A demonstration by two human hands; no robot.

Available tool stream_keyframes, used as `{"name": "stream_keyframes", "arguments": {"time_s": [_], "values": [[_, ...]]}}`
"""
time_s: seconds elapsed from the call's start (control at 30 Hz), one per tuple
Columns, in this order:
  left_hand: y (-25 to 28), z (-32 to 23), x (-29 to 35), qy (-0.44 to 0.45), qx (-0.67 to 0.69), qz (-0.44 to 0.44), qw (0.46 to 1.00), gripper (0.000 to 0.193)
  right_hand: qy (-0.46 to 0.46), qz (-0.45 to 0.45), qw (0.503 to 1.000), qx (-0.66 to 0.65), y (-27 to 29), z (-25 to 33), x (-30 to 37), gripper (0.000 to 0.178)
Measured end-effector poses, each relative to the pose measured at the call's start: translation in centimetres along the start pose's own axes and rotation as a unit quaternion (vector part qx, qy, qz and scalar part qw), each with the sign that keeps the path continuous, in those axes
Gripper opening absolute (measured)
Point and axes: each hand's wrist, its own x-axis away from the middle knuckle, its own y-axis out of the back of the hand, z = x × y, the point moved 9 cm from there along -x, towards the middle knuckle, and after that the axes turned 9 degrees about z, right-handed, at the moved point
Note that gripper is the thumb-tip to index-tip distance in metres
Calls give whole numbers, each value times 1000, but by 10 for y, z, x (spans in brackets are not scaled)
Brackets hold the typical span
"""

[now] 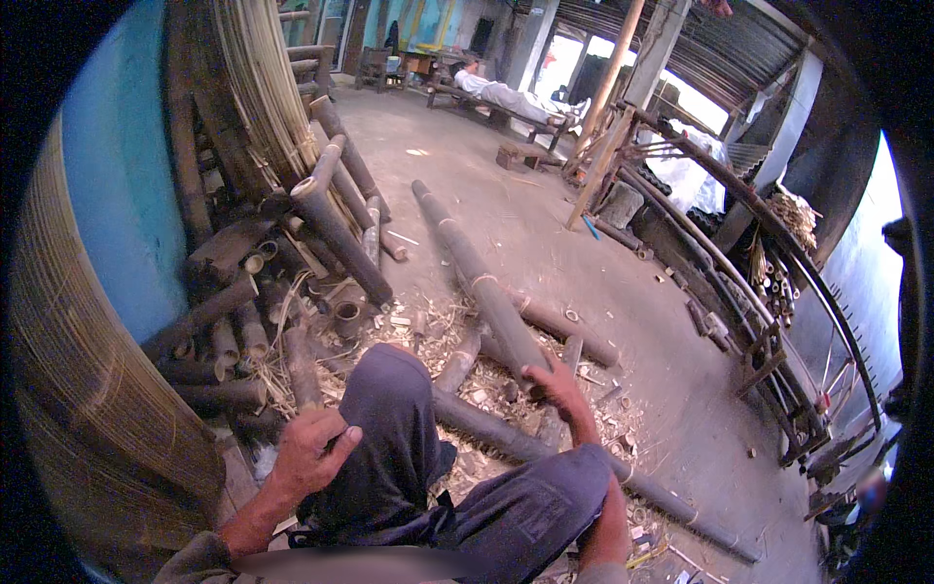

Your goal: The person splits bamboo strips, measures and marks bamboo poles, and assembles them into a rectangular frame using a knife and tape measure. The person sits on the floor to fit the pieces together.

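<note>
In front of me a long dark bamboo pole (491, 297) slants away across the floor toward the far left. My right hand (559, 391) is closed around its near end, beside my right knee. Near my left knee, my left hand (316, 450) is curled into a fist with the thumb on top; whatever it may hold is hidden. Just beyond that fist stands a short bamboo piece (302, 368). Another bamboo pole (506, 435) lies crosswise beneath, running to the lower right. A bamboo length (569, 329) rests on the floor behind the slanting pole.
Cut bamboo sections (229, 341) are heaped at the left, near upright bundles of thin strips (255, 88). Wood chips and shavings (477, 397) cover the floor around my legs. Far off, a person (506, 95) lies on a bench. A long rack (720, 263) lines the right side.
</note>
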Motion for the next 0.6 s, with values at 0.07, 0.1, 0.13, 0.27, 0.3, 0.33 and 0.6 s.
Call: {"name": "stream_keyframes", "arguments": {"time_s": [0.07, 0.1, 0.13, 0.27, 0.3, 0.33, 0.6], "values": [[2, 0, 7, 23, 51, 22, 998, 29, 41, -69, 993, 90, 27, 34, 2, 91], [5, -3, 10, 31, 39, 30, 998, 28, 48, -33, 992, 111, 29, 46, 3, 93], [8, -6, 13, 42, 34, 42, 998, 27, 29, -16, 990, 138, 35, 56, 6, 94], [19, -19, 16, 73, 97, 86, 989, 23, 27, 3, 971, 236, 47, 103, 9, 97], [19, -25, 14, 76, 136, 80, 985, 21, 32, -5, 955, 296, 44, 117, 3, 94], [15, -34, 7, 49, 190, 62, 979, 19, 69, 2, 933, 353, 39, 131, 3, 95], [-156, 26, -132, 198, 500, -95, 838, 58, 3, 13, 863, 506, -61, 117, 14, 105]]}}
